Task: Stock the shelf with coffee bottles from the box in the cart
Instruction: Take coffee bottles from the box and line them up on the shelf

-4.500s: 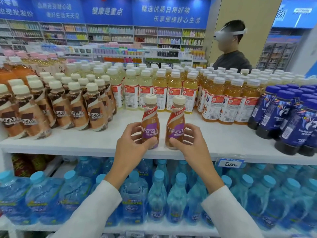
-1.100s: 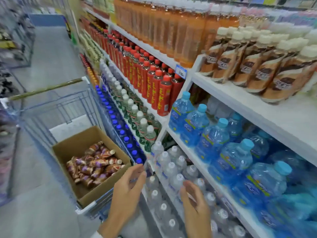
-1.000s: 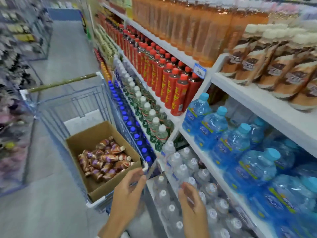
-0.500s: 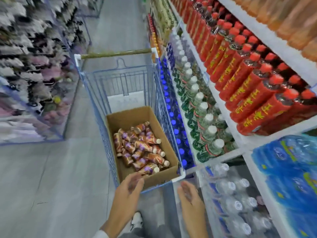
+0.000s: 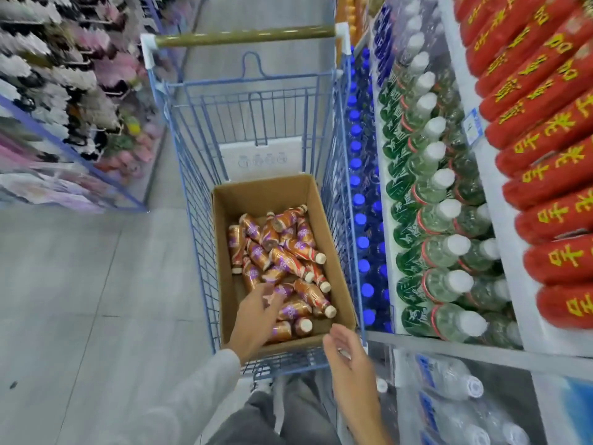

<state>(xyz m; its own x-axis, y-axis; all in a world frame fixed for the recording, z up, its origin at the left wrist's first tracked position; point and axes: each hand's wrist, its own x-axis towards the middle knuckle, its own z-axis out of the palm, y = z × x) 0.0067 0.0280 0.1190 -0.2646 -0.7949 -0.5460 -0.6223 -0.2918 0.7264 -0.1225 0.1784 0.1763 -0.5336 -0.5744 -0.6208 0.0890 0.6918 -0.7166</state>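
Note:
An open cardboard box point(image 5: 224, 239) sits in the near end of a blue wire cart point(image 5: 189, 200). Several brown-and-purple coffee bottles point(image 5: 288, 255) with cream caps lie jumbled inside it. My left hand point(image 5: 256, 316) reaches into the box with relaxed fingers over the nearest bottles and holds nothing. My right hand point(image 5: 348, 358) hovers with its fingers loose at the box's near right corner, above the cart rim, and is empty. The coffee shelf is out of view.
Shelves run along the right: blue-capped bottles point(image 5: 361, 203) lowest, green-labelled water bottles point(image 5: 426, 220), red bottles point(image 5: 552, 162) above, clear water bottles point(image 5: 455, 396) nearest me. A rack of goods point(image 5: 64, 107) lines the left. The grey aisle floor point(image 5: 96, 300) lies between.
I let go of the two bottles on the shelf and turned left and down to the cart. My left hand has moved forward into the box; my right hand has come up to its corner.

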